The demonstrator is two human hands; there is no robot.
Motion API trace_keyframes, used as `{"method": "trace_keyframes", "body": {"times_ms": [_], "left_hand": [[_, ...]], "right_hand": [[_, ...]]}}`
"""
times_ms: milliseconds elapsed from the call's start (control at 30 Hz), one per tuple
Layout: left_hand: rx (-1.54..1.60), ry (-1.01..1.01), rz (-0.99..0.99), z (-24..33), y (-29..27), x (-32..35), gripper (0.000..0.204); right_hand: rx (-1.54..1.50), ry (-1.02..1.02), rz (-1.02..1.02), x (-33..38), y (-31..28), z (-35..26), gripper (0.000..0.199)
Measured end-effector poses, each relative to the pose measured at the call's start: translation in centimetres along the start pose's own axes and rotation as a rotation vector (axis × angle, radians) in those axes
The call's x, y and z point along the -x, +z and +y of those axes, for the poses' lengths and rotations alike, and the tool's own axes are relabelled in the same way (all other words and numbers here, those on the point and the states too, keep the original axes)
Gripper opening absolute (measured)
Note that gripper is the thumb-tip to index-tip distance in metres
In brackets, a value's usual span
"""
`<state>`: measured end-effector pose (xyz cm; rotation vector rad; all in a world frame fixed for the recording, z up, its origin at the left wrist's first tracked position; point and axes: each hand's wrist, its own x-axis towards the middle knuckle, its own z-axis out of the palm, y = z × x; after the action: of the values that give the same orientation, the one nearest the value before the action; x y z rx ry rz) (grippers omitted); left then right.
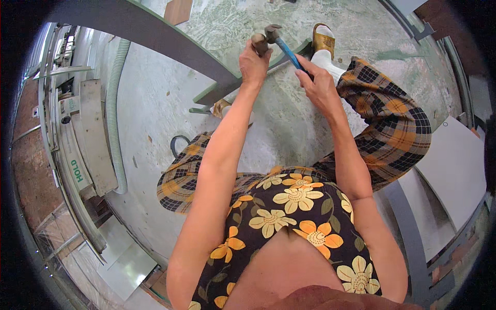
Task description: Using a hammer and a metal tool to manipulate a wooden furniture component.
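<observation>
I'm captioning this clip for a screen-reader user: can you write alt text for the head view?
Seen from above, a seated person's right hand grips a blue-handled hammer while the left hand holds a small brown block beside the hammer head, by a grey-green metal frame. A concrete floor lies below, and a grey ribbed hose runs along the left.

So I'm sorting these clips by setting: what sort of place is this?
Probably a workshop: a bare concrete floor, a ribbed extraction hose beside a machine, and the right hand holding a hammer.

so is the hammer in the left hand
No, the right hand grips the blue-handled hammer, while the left hand holds a small brown peg.
</observation>
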<state>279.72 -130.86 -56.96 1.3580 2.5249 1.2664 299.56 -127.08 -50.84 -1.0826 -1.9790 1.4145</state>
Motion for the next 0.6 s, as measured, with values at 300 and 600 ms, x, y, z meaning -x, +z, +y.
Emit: {"method": "trace_keyframes", "body": {"times_ms": [300,600], "left_hand": [[0.389,-0.026,0.013,2.5,0.6,-2.0,0.041],[0.182,0.05,0.004,3.6,3.1,-2.7,0.043]], "right_hand": [[-0.311,-0.049,0.108,0.2,-3.4,-4.1,0.039],[-0.26,-0.044,0.155,0.3,-3.9,-3.2,0.038]]}}
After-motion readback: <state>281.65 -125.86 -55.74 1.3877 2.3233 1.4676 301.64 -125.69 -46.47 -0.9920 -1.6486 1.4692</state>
